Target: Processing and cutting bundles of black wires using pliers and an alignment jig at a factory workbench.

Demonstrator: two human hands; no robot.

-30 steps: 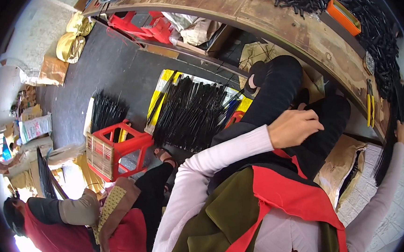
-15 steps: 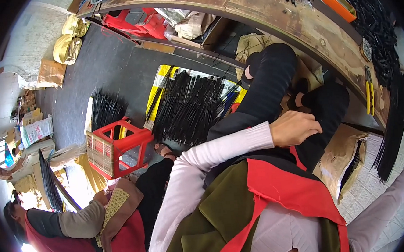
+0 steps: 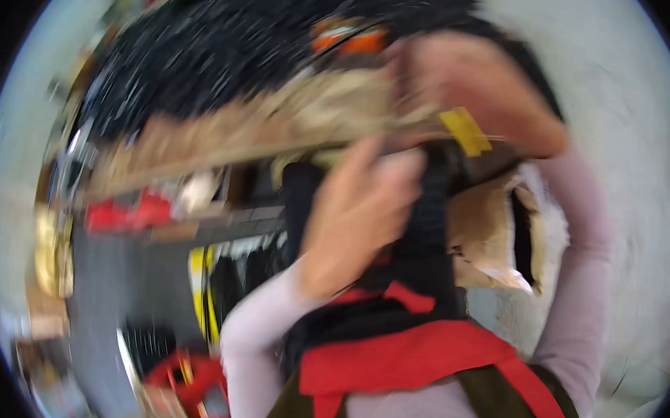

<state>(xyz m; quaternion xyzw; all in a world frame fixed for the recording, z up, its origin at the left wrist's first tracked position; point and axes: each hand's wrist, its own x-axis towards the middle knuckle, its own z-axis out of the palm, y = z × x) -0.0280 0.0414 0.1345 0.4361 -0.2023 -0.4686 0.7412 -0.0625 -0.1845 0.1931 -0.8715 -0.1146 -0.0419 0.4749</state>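
Motion smears the view. My left hand (image 3: 363, 215) is raised over my lap by the table's front edge; its fingers look bent, but whether they hold anything is too blurred to tell. Above the right part of the table, my right hand (image 3: 470, 83) reaches in beside an orange box (image 3: 350, 41). Its fingers are smeared too. Just below that hand, a tool's yellow handles (image 3: 465, 131) stick out over the table edge. A large heap of small black pieces (image 3: 207, 43) covers the back of the wooden table (image 3: 190, 141).
An opened brown paper sack (image 3: 480, 230) stands under the table to my right. Down on the left are a red stool (image 3: 196, 382) and black rods (image 3: 246, 277) on a yellow-edged sheet. Red items (image 3: 129, 212) sit beneath the table, and yellow sacks (image 3: 49, 260) stand farther left.
My view has swung right to face the table. My left hand has risen from my lap toward the table edge. My right hand, out of view before, now reaches over the tabletop.
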